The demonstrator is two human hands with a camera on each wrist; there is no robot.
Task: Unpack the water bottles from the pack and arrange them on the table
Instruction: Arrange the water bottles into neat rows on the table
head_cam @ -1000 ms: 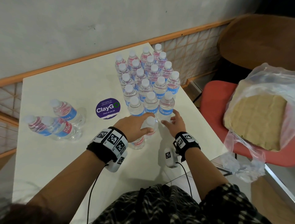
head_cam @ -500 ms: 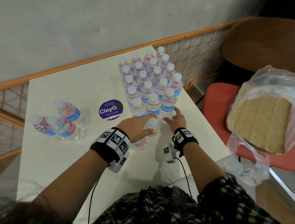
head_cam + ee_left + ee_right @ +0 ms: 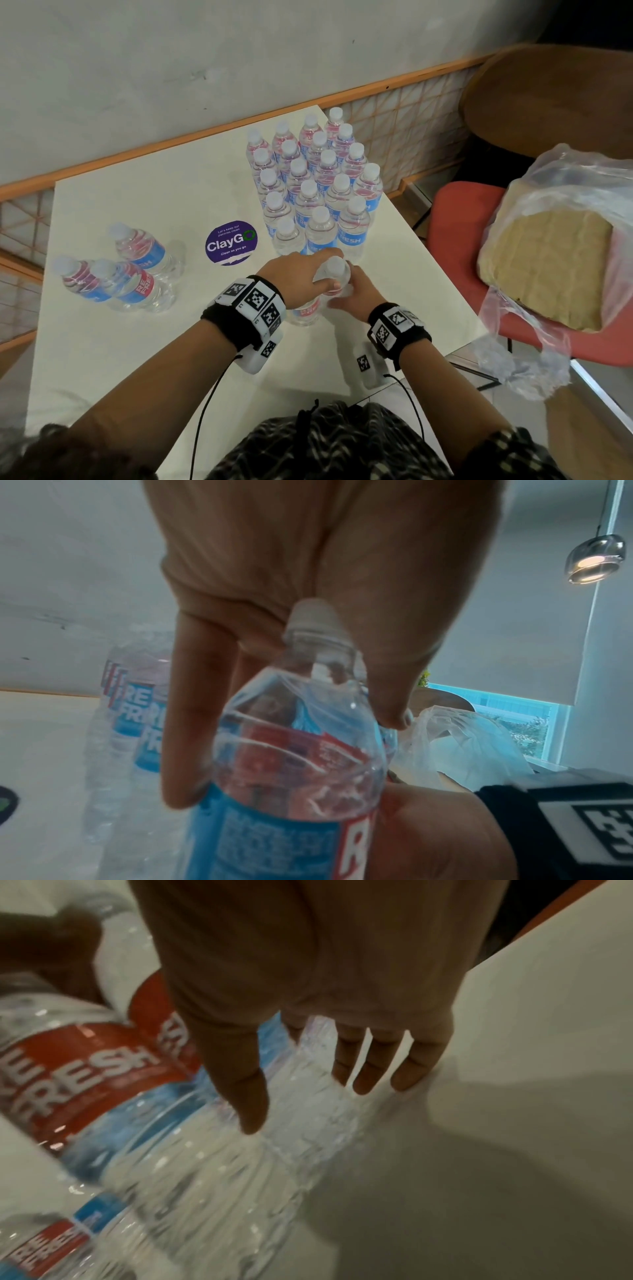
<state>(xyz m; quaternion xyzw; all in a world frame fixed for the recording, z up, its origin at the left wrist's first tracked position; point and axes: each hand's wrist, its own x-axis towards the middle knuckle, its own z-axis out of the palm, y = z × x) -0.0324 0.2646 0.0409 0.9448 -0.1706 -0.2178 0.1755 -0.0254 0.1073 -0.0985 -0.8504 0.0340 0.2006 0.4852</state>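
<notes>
The left hand (image 3: 298,274) grips a water bottle (image 3: 329,291) from above, fingers and thumb curled round its shoulder just under the white cap; in the left wrist view the thumb and fingers (image 3: 192,723) straddle the neck of the bottle (image 3: 294,777), whose red and blue label faces the camera. The right hand (image 3: 356,294) comes in from the other side and lies against the same bottle's lower body with the fingers (image 3: 373,1069) nearly straight and slightly spread, tips close to the table (image 3: 445,1177); the thumb lies along the ribbed plastic (image 3: 212,1164). Whether the right hand truly clasps the bottle I cannot tell. The bottle stands near the front edge of the white table (image 3: 137,342), tilted a little.

Just beyond the hands stands the block of upright bottles (image 3: 315,185), packed in rows, caps up. To the left of the left hand, well apart, three bottles (image 3: 120,274) lie on their sides. Between them and the block, just ahead of the left hand, is a round purple ClayGo sticker (image 3: 231,241). To the right of the right hand, off the table, a red chair (image 3: 455,240) carries a clear plastic bag (image 3: 561,240).
</notes>
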